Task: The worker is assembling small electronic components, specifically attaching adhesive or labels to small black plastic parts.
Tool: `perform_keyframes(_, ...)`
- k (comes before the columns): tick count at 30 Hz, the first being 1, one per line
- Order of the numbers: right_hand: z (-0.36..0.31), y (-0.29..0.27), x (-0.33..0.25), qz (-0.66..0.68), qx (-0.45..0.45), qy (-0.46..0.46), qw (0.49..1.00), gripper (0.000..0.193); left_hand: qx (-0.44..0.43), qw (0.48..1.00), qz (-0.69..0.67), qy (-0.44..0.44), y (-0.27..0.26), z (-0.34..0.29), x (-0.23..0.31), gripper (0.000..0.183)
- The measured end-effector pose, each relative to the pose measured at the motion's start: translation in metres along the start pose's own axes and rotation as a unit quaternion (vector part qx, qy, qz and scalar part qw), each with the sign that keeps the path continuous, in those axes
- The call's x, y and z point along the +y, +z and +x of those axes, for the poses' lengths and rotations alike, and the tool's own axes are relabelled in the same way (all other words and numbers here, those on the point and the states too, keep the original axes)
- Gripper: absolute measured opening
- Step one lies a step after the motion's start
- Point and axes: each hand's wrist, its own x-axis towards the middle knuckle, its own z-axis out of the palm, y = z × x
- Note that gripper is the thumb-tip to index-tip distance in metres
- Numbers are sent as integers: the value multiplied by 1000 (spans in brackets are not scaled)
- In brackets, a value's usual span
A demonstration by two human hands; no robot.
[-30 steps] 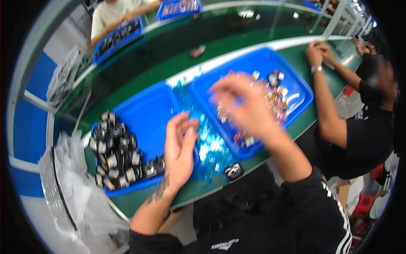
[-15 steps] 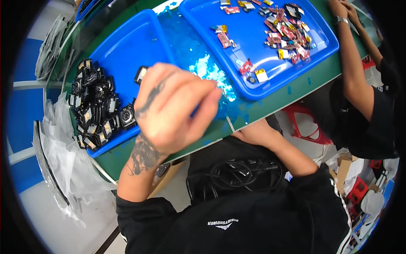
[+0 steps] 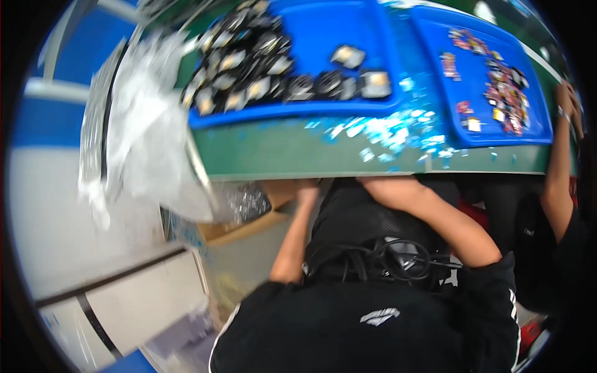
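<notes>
My left hand [image 3: 306, 186] reaches under the table's front edge, beside an open cardboard box [image 3: 242, 229] that holds a clear plastic bag of small dark pieces. Blur and the edge hide its fingers. My right hand [image 3: 390, 188] is at the same edge, over my lap, with its fingers out of sight beneath the tabletop. Above my left hand, on the green table [image 3: 267, 149], lies a blue tray [image 3: 336, 28] with a heap of black watch-like cases [image 3: 239, 59] at its left. Several more cases line its front.
A second blue tray [image 3: 457, 121] at the right holds small red circuit boards [image 3: 507, 99]. Shiny blue film scraps [image 3: 392, 130] litter the table between the trays. Coiled black cables [image 3: 379, 258] lie on my lap. Plastic sheeting [image 3: 146, 130] hangs at the left; a co-worker's arm [image 3: 559, 168] is at the right.
My left hand has dropped from above the left tray to below the table edge. The view has swung left, so the trays appear shifted. My right hand stays by the edge.
</notes>
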Motion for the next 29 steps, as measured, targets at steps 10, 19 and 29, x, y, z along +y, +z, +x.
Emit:
perform_keyframes(10, -106, 0, 35, 835, 192, 39, 514, 109, -202, 858, -235, -409, 66, -140, -112, 24)
perform_keyframes(19, -123, -50, 37, 790, 397, 150, 442, 68, -328, 790, -287, -431, 87, -146, -70, 24)
perform_keyframes(29, -116, -49, 85, 736, 398, 99, 538, 54, -348, 805, -317, -362, 94, -130, -57, 28)
